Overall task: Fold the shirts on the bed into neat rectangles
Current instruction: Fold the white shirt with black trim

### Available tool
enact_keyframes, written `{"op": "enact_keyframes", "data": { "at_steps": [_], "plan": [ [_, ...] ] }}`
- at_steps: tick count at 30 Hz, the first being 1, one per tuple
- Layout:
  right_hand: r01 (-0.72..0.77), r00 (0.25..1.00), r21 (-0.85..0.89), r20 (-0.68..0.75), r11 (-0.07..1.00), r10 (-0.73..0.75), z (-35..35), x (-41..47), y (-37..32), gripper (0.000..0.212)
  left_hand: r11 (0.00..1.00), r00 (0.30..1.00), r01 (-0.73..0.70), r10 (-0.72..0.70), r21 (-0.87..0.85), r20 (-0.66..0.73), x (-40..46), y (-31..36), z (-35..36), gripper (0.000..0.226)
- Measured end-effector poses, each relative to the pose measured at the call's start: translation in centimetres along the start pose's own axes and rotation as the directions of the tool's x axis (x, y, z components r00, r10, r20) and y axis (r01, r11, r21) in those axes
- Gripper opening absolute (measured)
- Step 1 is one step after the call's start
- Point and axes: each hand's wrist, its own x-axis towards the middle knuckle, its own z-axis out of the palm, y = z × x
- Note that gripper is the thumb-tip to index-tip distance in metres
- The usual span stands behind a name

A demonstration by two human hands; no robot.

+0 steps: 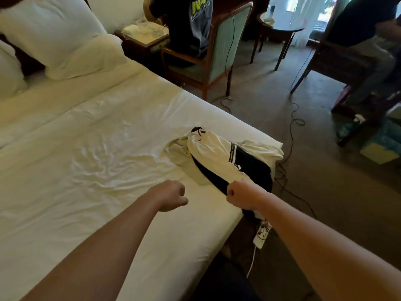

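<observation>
Right hand (239,195) fist clenched on near dark edge of shirt pile (225,158); pile runs away from grip along bed (86,170) right edge, one corner overhanging. Left hand (171,197) beside grip, fingers curled, holding nothing. Wide bare sheet left of both hands. Shirts crumpled, overlapping; count unclear. Stripe lettering unreadable. Two pillows (56,33) far up bed.

A dim carpeted floor (282,109) is crossed by black cables (293,114). A wooden chair (219,53) with green upholstery is set just beside a dark nightstand (138,46). A round table (280,31) is placed near a bright window (325,9). A power strip (261,234) is laid on the floor.
</observation>
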Motion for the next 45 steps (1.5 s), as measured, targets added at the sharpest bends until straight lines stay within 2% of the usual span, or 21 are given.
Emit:
{"op": "enact_keyframes", "data": {
  "at_steps": [8, 12, 16, 19, 23, 27, 29, 31, 36, 39, 42, 45],
  "plan": [
    [0.045, 0.997, 0.019, 0.066, 0.999, -0.046, -5.5, 17.2, 4.1, 0.027, 0.99, 0.991, 0.13, -0.129, -0.051, 0.022, 12.5, -1.9, -6.4, 0.038],
    [0.06, 0.986, -0.006, 0.157, 0.998, -0.058, -6.5, 26.5, 6.1, 0.027, 0.977, 0.98, 0.195, -0.19, -0.09, 0.061, 19.2, -3.8, -8.5, 0.038],
    [0.071, 0.982, -0.001, 0.176, 0.997, -0.069, -6.0, 34.2, 7.3, 0.026, 0.964, 0.963, 0.25, -0.238, -0.092, 0.128, 25.1, -6.0, -8.9, 0.032],
    [0.016, 0.988, 0.079, 0.149, 0.997, -0.028, -4.6, 38.7, 8.3, 0.027, 0.951, 0.953, 0.283, -0.264, -0.121, 0.15, 29.3, -7.3, -8.3, 0.031],
    [-0.123, 0.992, 0.234, 0.065, 0.965, 0.11, -2.0, 43.2, 9.6, 0.03, 0.942, 0.948, 0.291, -0.259, -0.169, 0.187, 33.6, -8.2, -6.4, 0.03],
    [-0.141, 0.99, 0.223, 0.04, 0.965, 0.135, 1.0, 44.5, 9.4, 0.037, 0.937, 0.938, 0.297, -0.25, -0.186, 0.24, 35.5, -8.7, -3.9, 0.019],
    [-0.116, 0.993, 0.217, 0.026, 0.969, 0.113, 1.9, 44.7, 9.5, 0.029, 0.938, 0.932, 0.3, -0.25, -0.171, 0.261, 35.7, -8.8, -3.1, 0.018],
    [-0.137, 0.99, 0.32, 0.013, 0.937, 0.141, 1.8, 44.9, 9.9, 0.018, 0.939, 0.93, 0.301, -0.251, -0.165, 0.269, 35.8, -9.1, -2.8, 0.018],
    [-0.252, 0.947, 0.648, 0.014, 0.718, 0.321, -0.6, 43.2, 11.8, 0.011, 0.933, 0.936, 0.306, -0.259, -0.189, 0.237, 34.4, -9.4, -4.0, 0.018],
    [-0.232, 0.913, 0.778, -0.033, 0.584, 0.406, -2.5, 40.6, 12.5, 0.008, 0.933, 0.949, 0.295, -0.261, -0.206, 0.178, 32.7, -9.0, -5.8, 0.017],
    [-0.161, 0.923, 0.801, -0.084, 0.576, 0.375, -5.4, 37.3, 11.7, 0.011, 0.93, 0.956, 0.286, -0.261, -0.23, 0.133, 30.0, -8.4, -7.4, 0.024],
    [-0.131, 0.953, 0.757, -0.082, 0.64, 0.292, -8.4, 33.7, 9.3, 0.017, 0.931, 0.962, 0.274, -0.262, -0.241, 0.078, 26.3, -7.7, -8.4, 0.031]
  ]
}}
